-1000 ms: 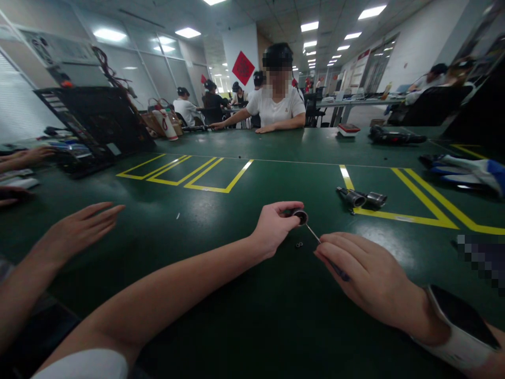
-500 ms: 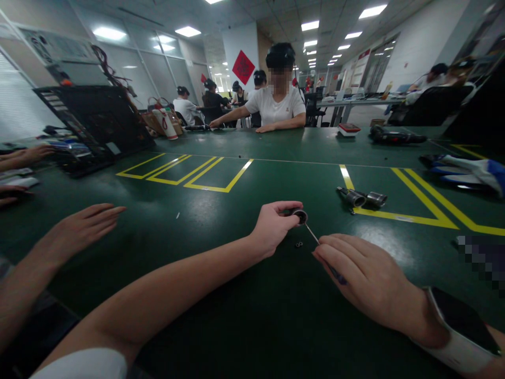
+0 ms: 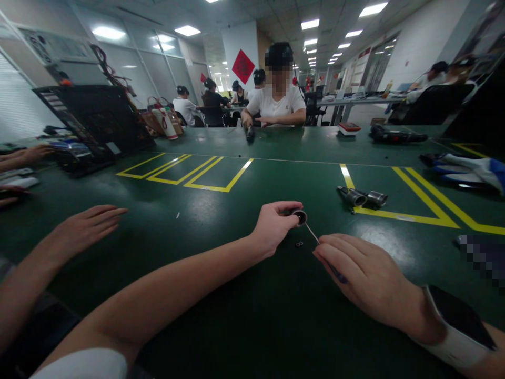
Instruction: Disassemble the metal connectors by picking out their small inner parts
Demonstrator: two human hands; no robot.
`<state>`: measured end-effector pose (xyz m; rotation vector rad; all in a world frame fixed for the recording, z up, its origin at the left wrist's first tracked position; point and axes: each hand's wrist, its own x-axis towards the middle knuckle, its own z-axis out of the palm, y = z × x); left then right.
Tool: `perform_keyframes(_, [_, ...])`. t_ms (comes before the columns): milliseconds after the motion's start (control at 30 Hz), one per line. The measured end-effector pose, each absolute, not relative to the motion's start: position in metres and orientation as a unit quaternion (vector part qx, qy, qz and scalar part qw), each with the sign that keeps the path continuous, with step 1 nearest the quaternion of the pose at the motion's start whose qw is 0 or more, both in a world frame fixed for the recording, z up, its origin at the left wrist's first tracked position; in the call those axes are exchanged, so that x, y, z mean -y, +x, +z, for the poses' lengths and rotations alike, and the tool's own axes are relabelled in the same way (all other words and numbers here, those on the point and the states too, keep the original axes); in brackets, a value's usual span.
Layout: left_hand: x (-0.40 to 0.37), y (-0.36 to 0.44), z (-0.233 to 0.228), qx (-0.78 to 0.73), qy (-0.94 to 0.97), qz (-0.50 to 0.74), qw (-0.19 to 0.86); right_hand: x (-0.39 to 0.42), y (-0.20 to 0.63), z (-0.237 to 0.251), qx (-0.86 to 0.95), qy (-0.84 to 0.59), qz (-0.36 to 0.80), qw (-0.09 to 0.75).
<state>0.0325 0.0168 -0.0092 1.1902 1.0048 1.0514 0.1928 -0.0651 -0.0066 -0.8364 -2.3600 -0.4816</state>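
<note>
My left hand [image 3: 274, 226] is closed around a small round metal cylinder [image 3: 301, 216], its open end turned toward me. In my right hand [image 3: 361, 279] is a screwdriver [image 3: 312, 233] with a thin shaft and a dark purple handle mostly hidden by my fingers. The shaft's tip reaches the cylinder's open rim; whether it touches a screw I cannot make out. Below the cylinder, two tiny dark rings [image 3: 299, 244] lie on the green table [image 3: 221, 295]. Further right rest two metal cylindrical parts [image 3: 365, 199] with dark stems.
Yellow tape [image 3: 207, 188] outlines areas on the table. A neighbour's hand [image 3: 84, 226] rests at the left. Across the table sits a person [image 3: 278, 102] holding a dark tool [image 3: 250, 134]. Blue-and-white gloves [image 3: 465, 171] and a dark power tool [image 3: 396, 135] lie at the right.
The person opposite has brought the dark tool from their side to in front of them. My hands, the cylinder and the screwdriver stay nearly in place.
</note>
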Motion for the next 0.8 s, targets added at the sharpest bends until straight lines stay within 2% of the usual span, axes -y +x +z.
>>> perform_keyframes(167, [-0.0179, 0.0323, -0.0114, -0.428, 0.513, 0.447, 0.595, 0.064, 0.1925, -0.0063, 0.886, -0.316, -0.165, 0.296])
perform_keyframes(400, [-0.0248, 0.0294, -0.0165, -0.421, 0.503, 0.459, 0.599, 0.0693, 0.1953, 0.0007, 0.823, -0.399, -0.053, 0.4])
perform_keyframes(800, [-0.0231, 0.03, -0.0152, -0.407, 0.509, 0.455, 0.608, 0.0659, 0.191, -0.0004, 0.853, -0.362, -0.084, 0.365])
